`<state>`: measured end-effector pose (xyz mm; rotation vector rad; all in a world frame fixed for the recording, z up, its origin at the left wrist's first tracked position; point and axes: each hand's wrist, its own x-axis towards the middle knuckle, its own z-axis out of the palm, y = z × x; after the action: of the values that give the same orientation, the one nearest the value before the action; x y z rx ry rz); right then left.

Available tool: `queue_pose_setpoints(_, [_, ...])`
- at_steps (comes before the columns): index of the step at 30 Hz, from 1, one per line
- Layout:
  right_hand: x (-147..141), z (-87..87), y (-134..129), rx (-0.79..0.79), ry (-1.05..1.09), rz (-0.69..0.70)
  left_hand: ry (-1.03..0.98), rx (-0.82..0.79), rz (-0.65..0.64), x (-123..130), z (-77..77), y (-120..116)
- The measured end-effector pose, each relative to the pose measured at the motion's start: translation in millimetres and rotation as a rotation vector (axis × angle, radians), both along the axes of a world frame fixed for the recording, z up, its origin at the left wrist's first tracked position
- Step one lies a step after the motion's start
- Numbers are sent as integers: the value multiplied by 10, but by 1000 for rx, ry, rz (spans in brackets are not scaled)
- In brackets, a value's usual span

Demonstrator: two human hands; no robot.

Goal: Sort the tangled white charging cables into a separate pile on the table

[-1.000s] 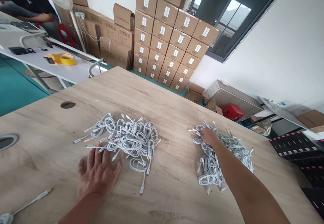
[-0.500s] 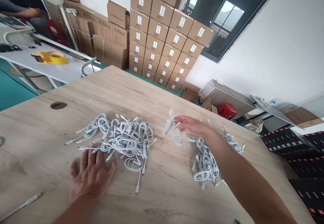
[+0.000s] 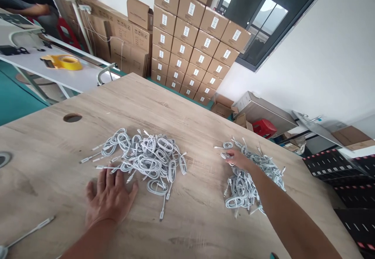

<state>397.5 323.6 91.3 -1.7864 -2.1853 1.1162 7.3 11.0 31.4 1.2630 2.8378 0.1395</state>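
Observation:
Coiled white cables with pale connector ends lie in two heaps on the wooden table. My left hand (image 3: 109, 196) rests flat, fingers spread, at the near edge of the left heap (image 3: 146, 159), its fingertips by some connector ends. Over at the right heap (image 3: 243, 186), my right hand (image 3: 238, 159) is closed on a coiled cable (image 3: 225, 155) at the heap's left edge; its fingertips are partly hidden. Just beyond it lies another small coil (image 3: 227, 145). My right forearm covers part of that heap.
A single cable end (image 3: 43, 223) lies at the table's lower left. The table (image 3: 193, 208) has a round hole (image 3: 72, 117). A side bench holds a yellow tape dispenser (image 3: 63, 62). Stacked cartons (image 3: 187, 32) stand behind; black trays (image 3: 336, 173) are at right. Another person sits at upper left.
My right hand has let go of a cable and moved right to the right heap, closing on another coil. A coil now lies at the left heap's right edge. My left hand stays flat.

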Motion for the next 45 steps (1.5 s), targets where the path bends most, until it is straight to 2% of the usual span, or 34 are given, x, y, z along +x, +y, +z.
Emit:
queue_pose_setpoints(4, [-96, 354, -23, -130, 239, -168, -35, 40, -8, -12, 13, 6])
queue_pose_setpoints(6, [-243, 511, -117, -198, 285, -174, -27, 39, -12, -19, 5, 9])
queue_pose_setpoints(8, [-452, 623, -236, -288, 338, -96, -4, 10, -9, -28, -18, 13])
queue_pose_setpoints(10, [-660, 694, -294, -339, 417, 68, 23, -17, -5, -40, -50, 13])
queue_pose_setpoints(12, [-765, 729, -211, -281, 441, 212, 47, -26, -10, -54, -81, 10])
queue_pose_setpoints(13, [-750, 731, -110, -202, 393, 226, 55, -26, -13, -61, -94, 7])
queue_pose_setpoints(14, [-684, 718, 19, -93, 296, 189, 58, -26, -14, -68, -103, 4])
queue_pose_setpoints(17, [-244, 549, 437, 179, -174, -88, 58, -14, -24, -75, -110, -4])
queue_pose_setpoints(19, [107, 325, 612, 200, -435, -217, 73, 15, -27, -68, -109, -5])
queue_pose_setpoints(21, [370, 56, 668, 172, -564, -256, 90, 42, -27, -57, -112, -4])
queue_pose_setpoints(24, [543, -277, 655, 213, -619, -255, 95, 60, -25, -49, -126, -2])
queue_pose_setpoints(26, [584, -374, 681, 239, -605, -288, 92, 55, -23, -50, -135, -2])
queue_pose_setpoints(29, [628, -346, 794, 258, -500, -445, 87, 28, -8, -50, -140, -5])
queue_pose_setpoints(31, [599, -288, 845, 335, -426, -567, 81, 18, -2, -46, -136, -7])
queue_pose_setpoints(32, [550, -268, 844, 394, -398, -573, 78, 19, -2, -43, -133, -8])
queue_pose_setpoints(33, [475, -259, 823, 449, -379, -517, 74, 23, -3, -40, -129, -8])
queue_pose_setpoints(34, [380, -262, 786, 486, -370, -399, 71, 26, -5, -38, -125, -7])
queue_pose_setpoints(36, [156, -291, 688, 494, -396, -68, 68, 29, -6, -40, -119, -3])
queue_pose_setpoints(38, [-56, -315, 602, 465, -482, 167, 72, 24, 0, -47, -116, 3])
queue_pose_setpoints(40, [-226, -305, 544, 457, -568, 235, 77, 14, 6, -55, -114, 5])
queue_pose_setpoints(42, [-388, -258, 483, 458, -580, 214, 73, 8, 3, -59, -114, 0])
queue_pose_setpoints(45, [-725, -157, 289, 481, -404, 150, 84, 26, -5, -60, -120, -12])
